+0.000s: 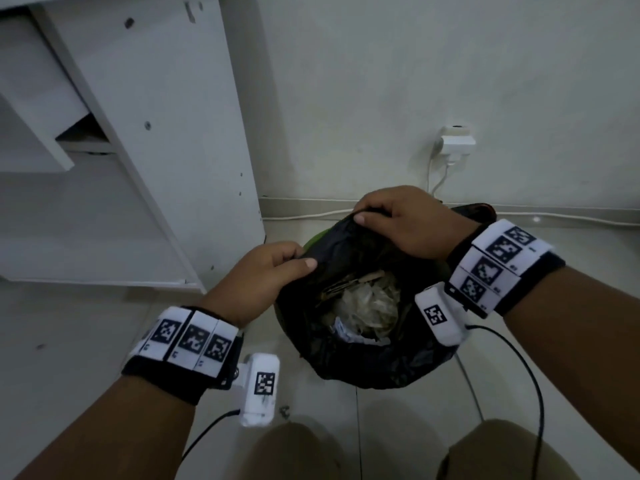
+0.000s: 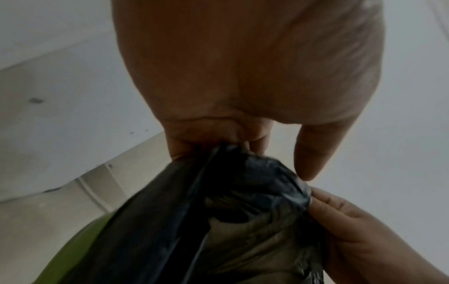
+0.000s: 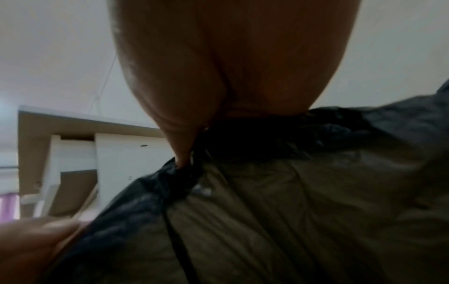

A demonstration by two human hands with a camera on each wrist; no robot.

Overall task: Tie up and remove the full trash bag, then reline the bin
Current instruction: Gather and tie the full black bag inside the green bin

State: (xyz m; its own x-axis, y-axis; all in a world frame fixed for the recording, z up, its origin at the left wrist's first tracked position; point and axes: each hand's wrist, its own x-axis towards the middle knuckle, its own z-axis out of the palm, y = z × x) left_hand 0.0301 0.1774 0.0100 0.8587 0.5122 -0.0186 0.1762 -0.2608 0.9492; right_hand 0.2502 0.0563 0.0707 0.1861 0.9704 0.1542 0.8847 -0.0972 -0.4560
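Both hands reach down over the green bin (image 1: pixel 309 241) on the floor. The left hand (image 1: pixel 273 271) pinches the black trash bag (image 1: pixel 363 362) rim at its left edge. The right hand (image 1: pixel 408 223), knuckles up, pinches the far rim; the bag's mouth gapes, showing crumpled waste (image 1: pixel 363 306).

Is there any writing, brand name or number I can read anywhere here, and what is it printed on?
None can be read as words.
White wristbands on the left hand and right hand: black-and-white square code patterns, with tiny marks beside them too small to read.
White wrist-camera boxes: one code square each, no words.
Black plastic trash bag: no print visible.
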